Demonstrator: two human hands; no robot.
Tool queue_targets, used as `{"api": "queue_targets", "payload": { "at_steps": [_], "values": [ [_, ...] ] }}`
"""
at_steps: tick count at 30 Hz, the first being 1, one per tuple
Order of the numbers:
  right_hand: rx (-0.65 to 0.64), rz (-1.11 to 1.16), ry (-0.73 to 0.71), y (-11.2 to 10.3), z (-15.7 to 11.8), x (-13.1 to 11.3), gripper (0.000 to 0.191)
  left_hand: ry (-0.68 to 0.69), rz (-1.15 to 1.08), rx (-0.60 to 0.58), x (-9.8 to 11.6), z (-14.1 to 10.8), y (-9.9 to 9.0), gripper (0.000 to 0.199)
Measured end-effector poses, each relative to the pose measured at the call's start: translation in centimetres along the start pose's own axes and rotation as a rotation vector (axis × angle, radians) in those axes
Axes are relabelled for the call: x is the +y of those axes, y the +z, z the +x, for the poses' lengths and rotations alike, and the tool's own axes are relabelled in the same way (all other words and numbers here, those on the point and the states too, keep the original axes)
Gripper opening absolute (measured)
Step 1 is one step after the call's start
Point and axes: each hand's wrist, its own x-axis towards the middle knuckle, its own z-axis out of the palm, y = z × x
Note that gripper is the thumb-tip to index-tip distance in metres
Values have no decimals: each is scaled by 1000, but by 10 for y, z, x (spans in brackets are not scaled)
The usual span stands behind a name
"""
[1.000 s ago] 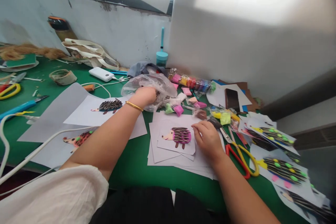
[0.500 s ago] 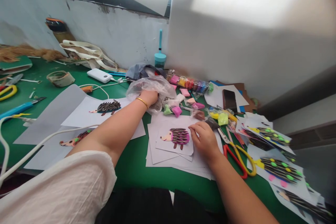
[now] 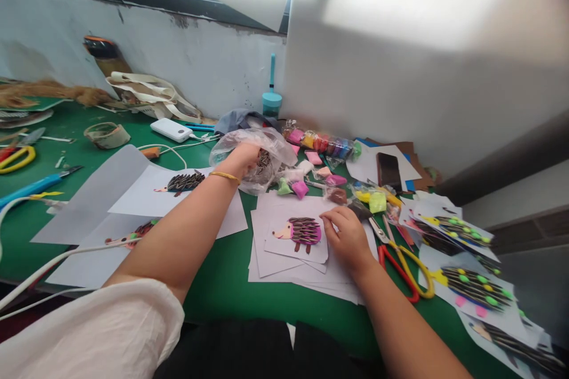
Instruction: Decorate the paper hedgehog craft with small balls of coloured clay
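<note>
My left hand is at the mouth of a clear plastic bag, just above striped sunflower seeds inside. Its fingers are curled, and whatever they hold is hidden. My right hand rests on a stack of white paper, thumb and forefinger pinched together; anything between them is too small to make out. Beside these fingertips lies a hedgehog picture with a pink clay body, spines of sunflower seeds and brown feet.
Scissors with red and yellow handles lie right of my right hand. Beyond are small clay packets and a phone. Finished hedgehog pictures pile up at the right. A white cable crosses the left side, near a blue-handled cutter.
My left hand has drawn back slightly up and left within the bag's mouth, showing more seeds. My right hand stays in place on the paper.
</note>
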Motion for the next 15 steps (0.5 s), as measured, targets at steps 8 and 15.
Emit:
{"api": "queue_targets", "payload": {
  "at_steps": [8,15],
  "values": [
    [19,27,26,1,0,-2,18,-231,-1257,-156,24,-93,21,21],
    [23,45,38,1,0,-5,19,-413,-1533,-643,33,-119,66,9]
  ]
}}
